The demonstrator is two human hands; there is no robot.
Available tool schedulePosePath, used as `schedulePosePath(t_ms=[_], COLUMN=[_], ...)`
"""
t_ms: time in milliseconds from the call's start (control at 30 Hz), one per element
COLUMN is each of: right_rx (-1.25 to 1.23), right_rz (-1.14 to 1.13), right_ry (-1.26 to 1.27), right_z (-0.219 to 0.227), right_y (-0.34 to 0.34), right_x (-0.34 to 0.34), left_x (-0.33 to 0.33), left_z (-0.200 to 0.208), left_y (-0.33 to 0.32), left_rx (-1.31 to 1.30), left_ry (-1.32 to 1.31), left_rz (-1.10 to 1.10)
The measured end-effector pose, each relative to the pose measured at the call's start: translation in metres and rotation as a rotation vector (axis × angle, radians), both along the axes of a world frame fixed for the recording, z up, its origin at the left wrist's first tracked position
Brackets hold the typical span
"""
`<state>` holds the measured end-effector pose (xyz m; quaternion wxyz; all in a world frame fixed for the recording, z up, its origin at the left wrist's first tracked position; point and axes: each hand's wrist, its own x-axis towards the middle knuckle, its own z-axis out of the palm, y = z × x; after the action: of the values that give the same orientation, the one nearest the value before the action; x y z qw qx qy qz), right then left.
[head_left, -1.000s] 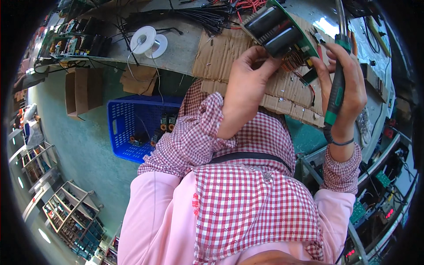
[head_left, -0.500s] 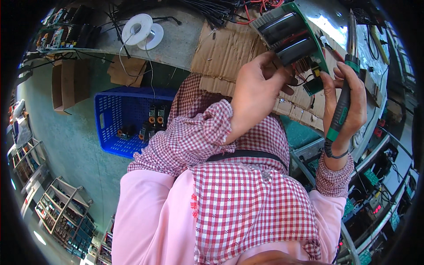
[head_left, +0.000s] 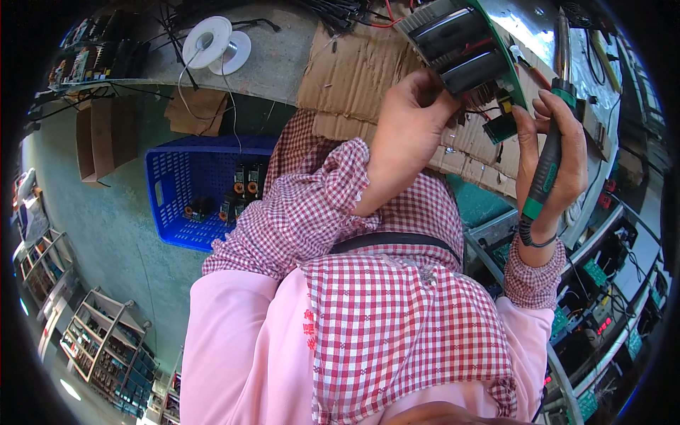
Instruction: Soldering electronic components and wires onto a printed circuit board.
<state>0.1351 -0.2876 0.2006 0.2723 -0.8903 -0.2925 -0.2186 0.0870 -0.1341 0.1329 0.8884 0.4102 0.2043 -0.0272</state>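
Note:
A green circuit board (head_left: 511, 67) with two fat black cylindrical parts (head_left: 473, 71) and copper coils stands tilted above the bench. My left hand (head_left: 414, 117) pinches it at its near left edge, by the coils and thin wires; the fingertips are partly hidden behind the parts. In my right hand (head_left: 559, 149) lies a soldering iron (head_left: 544, 177) with a black and green handle, its metal tip pointing away from me, apart from the board. My right thumb rests against the board's near right edge, beside a small upright green board (head_left: 501, 128).
Torn cardboard (head_left: 347, 78) covers the bench under the board. Solder wire spools (head_left: 207, 42) stand to the left, black cables (head_left: 333, 13) lie at the back. Below left, a blue crate (head_left: 159, 198) holds several small assemblies. More boards sit on the far-left bench (head_left: 92, 60) and the right-hand rack (head_left: 598, 273).
The view has shifted slightly, so the bench sits a little higher and further left. My left fingers have curled further behind the board; both hands keep their holds.

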Motion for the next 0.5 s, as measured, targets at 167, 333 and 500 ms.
schedulePosePath(t_ms=[167,333,500], right_rx=[-0.019,0.005,0.014], right_rz=[0.043,0.034,0.081], right_ry=[-0.031,-0.073,-0.077], right_z=[0.000,-0.003,-0.005], right_y=[-0.005,-0.010,-0.014], right_x=[-0.004,-0.005,-0.008], left_x=[-0.005,-0.007,-0.035], left_z=[-0.009,0.001,0.031], left_y=[0.010,0.028,0.039], left_rx=[0.445,0.425,0.346], left_ry=[-0.051,-0.158,-0.034], left_rz=[0.070,0.099,-0.076])
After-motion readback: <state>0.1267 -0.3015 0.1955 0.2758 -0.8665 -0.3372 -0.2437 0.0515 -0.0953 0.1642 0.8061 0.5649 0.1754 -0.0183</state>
